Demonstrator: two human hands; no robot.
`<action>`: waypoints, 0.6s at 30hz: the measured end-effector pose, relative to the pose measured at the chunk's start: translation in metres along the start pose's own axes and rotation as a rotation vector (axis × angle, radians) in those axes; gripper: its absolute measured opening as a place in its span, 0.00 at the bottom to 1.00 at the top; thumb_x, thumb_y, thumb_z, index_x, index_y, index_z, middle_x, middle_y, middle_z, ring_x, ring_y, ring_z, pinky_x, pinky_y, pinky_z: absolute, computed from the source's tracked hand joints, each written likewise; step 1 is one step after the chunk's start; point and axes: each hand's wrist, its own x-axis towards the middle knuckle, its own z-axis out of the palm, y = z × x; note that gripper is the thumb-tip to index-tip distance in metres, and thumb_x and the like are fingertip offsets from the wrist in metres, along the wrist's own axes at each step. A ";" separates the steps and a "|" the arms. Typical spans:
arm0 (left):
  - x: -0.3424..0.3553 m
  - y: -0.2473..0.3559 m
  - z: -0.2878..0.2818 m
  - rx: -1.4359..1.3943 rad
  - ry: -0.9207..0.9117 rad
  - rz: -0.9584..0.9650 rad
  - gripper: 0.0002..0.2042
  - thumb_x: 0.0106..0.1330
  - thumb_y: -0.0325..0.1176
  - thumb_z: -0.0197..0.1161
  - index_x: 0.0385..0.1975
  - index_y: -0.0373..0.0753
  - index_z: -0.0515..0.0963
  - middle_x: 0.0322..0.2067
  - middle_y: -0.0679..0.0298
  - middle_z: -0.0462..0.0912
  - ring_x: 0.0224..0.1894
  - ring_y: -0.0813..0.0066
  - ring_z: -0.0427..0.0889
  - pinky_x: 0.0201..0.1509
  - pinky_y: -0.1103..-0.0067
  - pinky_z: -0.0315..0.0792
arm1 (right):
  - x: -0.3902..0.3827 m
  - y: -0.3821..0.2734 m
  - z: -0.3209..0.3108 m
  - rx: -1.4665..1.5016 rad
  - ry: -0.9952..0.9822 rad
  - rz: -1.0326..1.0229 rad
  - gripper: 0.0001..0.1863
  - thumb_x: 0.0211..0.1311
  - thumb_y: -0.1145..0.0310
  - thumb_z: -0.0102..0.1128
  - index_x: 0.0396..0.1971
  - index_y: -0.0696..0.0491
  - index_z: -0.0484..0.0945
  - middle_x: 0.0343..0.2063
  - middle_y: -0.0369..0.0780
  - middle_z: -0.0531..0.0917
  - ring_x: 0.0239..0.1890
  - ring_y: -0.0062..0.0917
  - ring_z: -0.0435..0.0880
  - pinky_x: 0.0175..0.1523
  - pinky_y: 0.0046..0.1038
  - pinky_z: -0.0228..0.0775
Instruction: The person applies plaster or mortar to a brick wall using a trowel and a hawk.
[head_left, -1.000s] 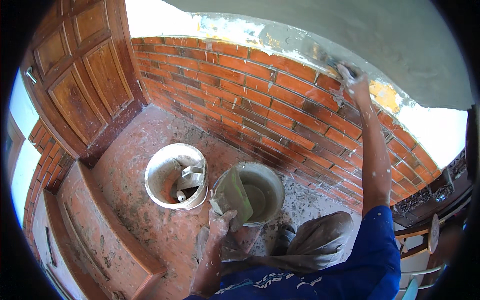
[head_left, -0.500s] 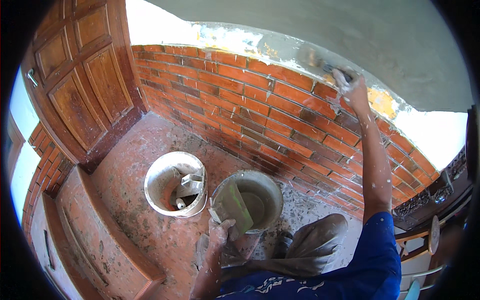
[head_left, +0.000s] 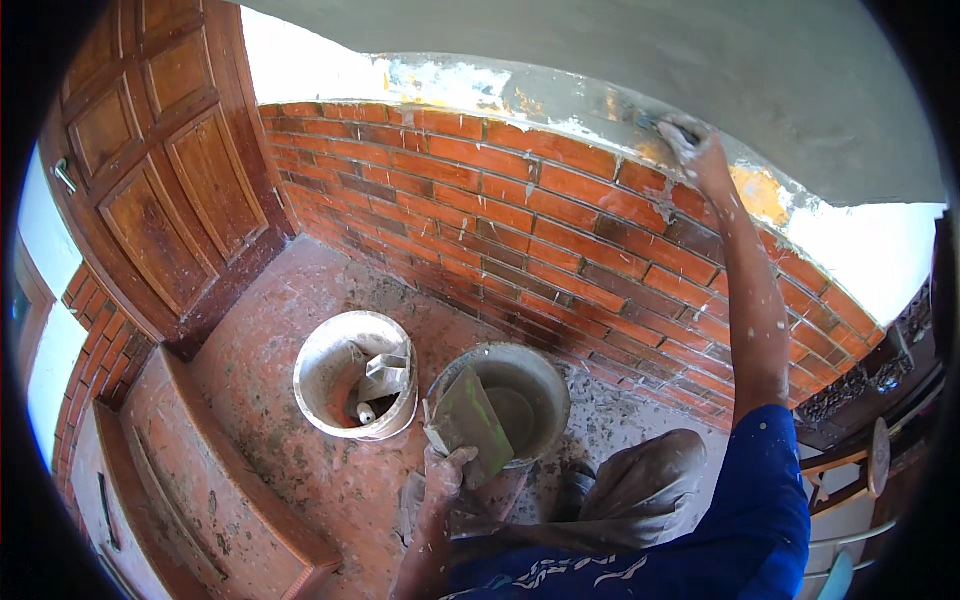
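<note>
Gripping a green-edged board (head_left: 468, 426) is the near left hand (head_left: 446, 470). Farther right, the right hand (head_left: 704, 160) is clasping a tool (head_left: 652, 123).

White letters (head_left: 541, 573) run across the front of the blue shirt (head_left: 700, 550), below the left grip (head_left: 447, 472) and off to its right. They look squashed and partly cut off, so no whole word can be read.

Scene bright; white wall (head_left: 875, 245) glaring at right; brick wall (head_left: 480, 200) bowed by fisheye, dimmer at foot; corners black.
</note>
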 end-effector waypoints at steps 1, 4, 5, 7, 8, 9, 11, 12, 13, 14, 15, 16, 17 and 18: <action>-0.001 0.000 0.000 -0.003 -0.004 0.001 0.18 0.53 0.20 0.61 0.46 0.32 0.76 0.38 0.64 0.82 0.37 0.75 0.81 0.43 0.76 0.75 | -0.007 0.003 -0.008 -0.086 0.031 -0.029 0.16 0.61 0.61 0.64 0.41 0.58 0.83 0.32 0.45 0.86 0.32 0.25 0.82 0.42 0.26 0.73; 0.003 -0.002 0.002 -0.060 0.013 0.004 0.19 0.52 0.20 0.62 0.47 0.32 0.76 0.38 0.64 0.82 0.37 0.75 0.81 0.42 0.77 0.75 | -0.020 -0.024 0.000 -0.026 -0.021 0.048 0.16 0.62 0.59 0.63 0.41 0.56 0.83 0.31 0.44 0.86 0.33 0.25 0.82 0.41 0.27 0.72; 0.003 -0.004 0.002 -0.070 0.032 -0.014 0.19 0.52 0.20 0.62 0.47 0.32 0.76 0.38 0.64 0.82 0.37 0.75 0.80 0.42 0.77 0.75 | -0.022 -0.035 0.008 -0.054 -0.081 0.023 0.16 0.62 0.59 0.62 0.41 0.56 0.83 0.31 0.44 0.86 0.33 0.25 0.82 0.41 0.27 0.72; 0.006 -0.004 0.005 -0.075 0.032 -0.029 0.19 0.52 0.20 0.62 0.47 0.32 0.76 0.38 0.64 0.82 0.37 0.75 0.80 0.42 0.76 0.75 | -0.004 -0.031 0.033 0.034 -0.075 0.042 0.15 0.62 0.60 0.63 0.40 0.55 0.83 0.30 0.44 0.86 0.33 0.26 0.83 0.42 0.28 0.72; 0.007 -0.003 0.007 -0.030 0.002 -0.004 0.19 0.52 0.20 0.62 0.47 0.32 0.76 0.38 0.64 0.82 0.37 0.74 0.80 0.42 0.76 0.75 | 0.009 -0.026 0.044 -0.025 -0.056 0.017 0.15 0.62 0.60 0.63 0.40 0.55 0.83 0.31 0.44 0.86 0.33 0.26 0.83 0.42 0.28 0.73; 0.009 -0.002 0.008 0.017 -0.024 0.025 0.19 0.52 0.20 0.62 0.47 0.32 0.76 0.38 0.64 0.82 0.37 0.74 0.80 0.42 0.76 0.75 | 0.017 -0.025 0.049 -0.080 -0.037 -0.009 0.14 0.62 0.61 0.63 0.41 0.56 0.83 0.31 0.44 0.86 0.33 0.25 0.82 0.43 0.28 0.73; 0.008 -0.004 0.001 0.042 -0.016 0.016 0.19 0.51 0.20 0.62 0.47 0.33 0.76 0.38 0.64 0.82 0.37 0.74 0.80 0.42 0.76 0.75 | 0.019 -0.018 0.042 -0.060 -0.035 -0.006 0.15 0.61 0.61 0.63 0.41 0.57 0.83 0.32 0.44 0.86 0.33 0.25 0.82 0.43 0.28 0.73; 0.007 -0.005 0.000 0.059 -0.007 0.002 0.19 0.51 0.20 0.62 0.46 0.33 0.76 0.38 0.64 0.82 0.37 0.74 0.80 0.42 0.76 0.75 | 0.020 -0.015 0.034 -0.046 -0.040 -0.006 0.16 0.61 0.61 0.64 0.41 0.58 0.82 0.32 0.44 0.86 0.34 0.24 0.82 0.43 0.28 0.73; 0.007 -0.004 -0.001 0.058 -0.006 0.002 0.19 0.51 0.20 0.62 0.46 0.33 0.76 0.38 0.64 0.82 0.37 0.74 0.80 0.42 0.76 0.75 | 0.018 -0.012 0.026 -0.045 -0.040 -0.007 0.16 0.61 0.61 0.64 0.41 0.58 0.82 0.32 0.44 0.86 0.34 0.24 0.82 0.43 0.28 0.73; 0.005 -0.004 0.000 0.036 0.002 -0.017 0.19 0.52 0.21 0.62 0.46 0.33 0.76 0.38 0.64 0.82 0.37 0.74 0.80 0.42 0.77 0.75 | 0.010 -0.011 0.015 0.007 -0.024 0.042 0.16 0.61 0.62 0.64 0.42 0.59 0.82 0.33 0.44 0.86 0.34 0.24 0.82 0.43 0.27 0.72; 0.003 -0.003 0.000 0.015 0.008 -0.037 0.18 0.52 0.21 0.62 0.46 0.33 0.77 0.38 0.65 0.82 0.37 0.74 0.80 0.42 0.77 0.75 | 0.001 -0.009 0.004 0.057 -0.005 0.093 0.17 0.61 0.62 0.64 0.42 0.61 0.82 0.34 0.43 0.86 0.35 0.23 0.81 0.43 0.26 0.72; 0.000 -0.001 0.003 0.013 0.006 -0.044 0.18 0.52 0.21 0.62 0.46 0.33 0.77 0.38 0.65 0.82 0.37 0.74 0.80 0.42 0.77 0.75 | -0.006 -0.004 -0.006 0.045 0.029 0.038 0.18 0.60 0.62 0.66 0.43 0.61 0.81 0.32 0.43 0.85 0.34 0.23 0.80 0.43 0.25 0.72; -0.003 0.004 0.006 0.009 0.015 -0.033 0.18 0.52 0.22 0.62 0.46 0.33 0.77 0.37 0.65 0.82 0.36 0.74 0.80 0.42 0.77 0.75 | -0.016 -0.009 -0.017 0.042 0.027 0.041 0.18 0.60 0.62 0.66 0.43 0.61 0.81 0.32 0.43 0.85 0.34 0.23 0.80 0.43 0.25 0.72; -0.005 0.006 0.007 0.004 0.028 -0.020 0.19 0.52 0.22 0.63 0.46 0.33 0.77 0.36 0.65 0.82 0.35 0.74 0.80 0.41 0.77 0.75 | -0.026 -0.019 -0.027 -0.003 0.030 0.069 0.17 0.61 0.61 0.66 0.42 0.60 0.82 0.31 0.40 0.85 0.33 0.21 0.80 0.42 0.23 0.72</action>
